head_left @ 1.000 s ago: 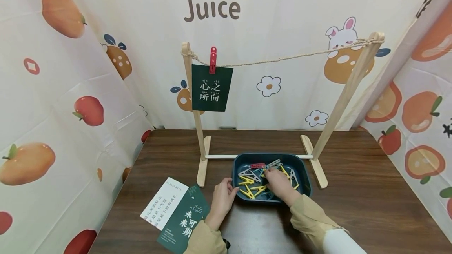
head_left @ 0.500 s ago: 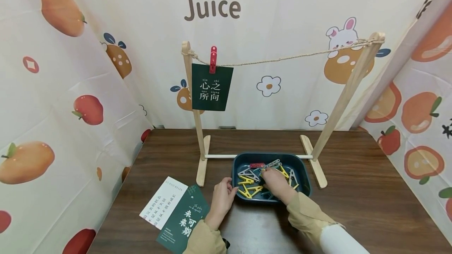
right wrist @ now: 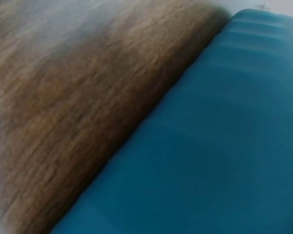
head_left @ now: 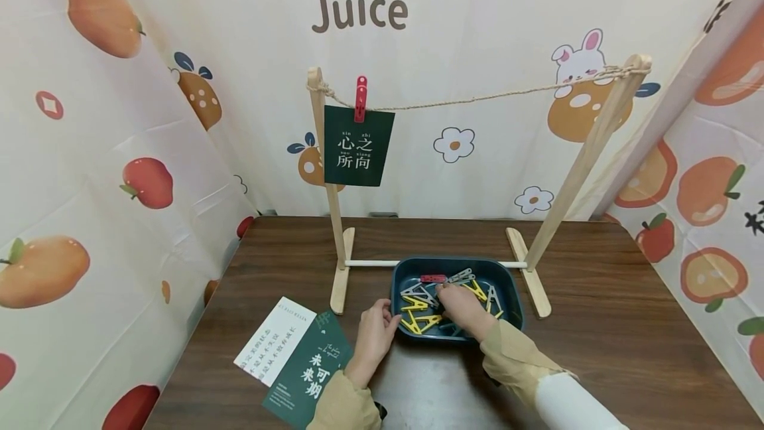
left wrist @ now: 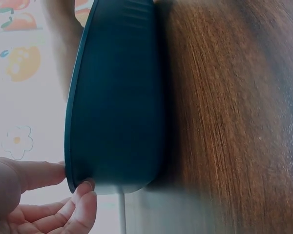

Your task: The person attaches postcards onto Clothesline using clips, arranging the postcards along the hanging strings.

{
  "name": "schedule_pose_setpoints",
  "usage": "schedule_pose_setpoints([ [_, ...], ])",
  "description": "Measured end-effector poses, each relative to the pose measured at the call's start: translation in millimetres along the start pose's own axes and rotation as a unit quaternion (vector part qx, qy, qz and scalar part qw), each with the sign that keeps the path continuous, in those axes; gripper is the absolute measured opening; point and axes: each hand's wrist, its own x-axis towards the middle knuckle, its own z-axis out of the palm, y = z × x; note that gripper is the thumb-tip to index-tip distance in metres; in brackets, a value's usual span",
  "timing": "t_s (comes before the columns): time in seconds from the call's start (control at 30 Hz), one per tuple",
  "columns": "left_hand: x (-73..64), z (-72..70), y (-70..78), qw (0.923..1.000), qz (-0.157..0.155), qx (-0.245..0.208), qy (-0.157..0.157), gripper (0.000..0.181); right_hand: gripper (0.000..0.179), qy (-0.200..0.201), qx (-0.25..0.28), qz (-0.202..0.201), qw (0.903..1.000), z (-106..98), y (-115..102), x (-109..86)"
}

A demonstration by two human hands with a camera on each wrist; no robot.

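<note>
A dark blue plastic tray (head_left: 518,314) holds several clothes pegs in yellow, grey and blue, plus a red clothes peg (head_left: 432,279). At its left front corner, my left hand (head_left: 375,334) pinches the rim; the left wrist view has the thumb and fingers on either side of the tray (left wrist: 117,97) edge. My right hand (head_left: 464,307) reaches down into the tray among the pegs. Its fingertips are hidden behind the hand, so I cannot tell whether they grip a peg. In the right wrist view only the tray's outer wall (right wrist: 205,146) and the tabletop show.
Behind the tray stands a wooden frame (head_left: 561,184) with a string (head_left: 465,102) across it. A red peg (head_left: 361,99) clips a dark green card (head_left: 358,148) to the string's left end. A white card (head_left: 276,337) and a green card (head_left: 307,373) lie left of my left arm.
My right hand has shifted slightly left within the tray, and some yellow pegs near it have been nudged. The left hand stays at the tray's corner.
</note>
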Motion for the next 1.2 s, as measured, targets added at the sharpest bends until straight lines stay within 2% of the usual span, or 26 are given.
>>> schedule_pose_setpoints([
  [0.37,-2.9,-3.4,-4.7,0.9998,-0.015,-0.008,-0.011,0.030,0.021,-0.040,-0.003,0.015,0.9991,-2,1,-2.6],
  [0.57,-5.5,-11.6,-10.2,0.9996,-0.022,0.002,0.018,0.033,0.027,-0.039,0.012,0.015,0.9990,-2,4,-8.7],
  [0.97,-11.7,-32.2,-29.6,0.9963,-0.025,0.042,0.071,0.030,0.026,0.010,0.066,0.052,0.9964,-12,10,-23.6],
  [1.07,-13.0,-38.5,-36.2,0.9950,-0.026,0.051,0.082,0.030,0.025,0.040,0.088,0.062,0.9934,-13,12,-28.3],
  [1.2,-15.0,-47.2,-44.5,0.9931,-0.046,0.074,0.078,0.033,0.023,0.086,0.137,0.073,0.9841,-16,12,-36.5],
])
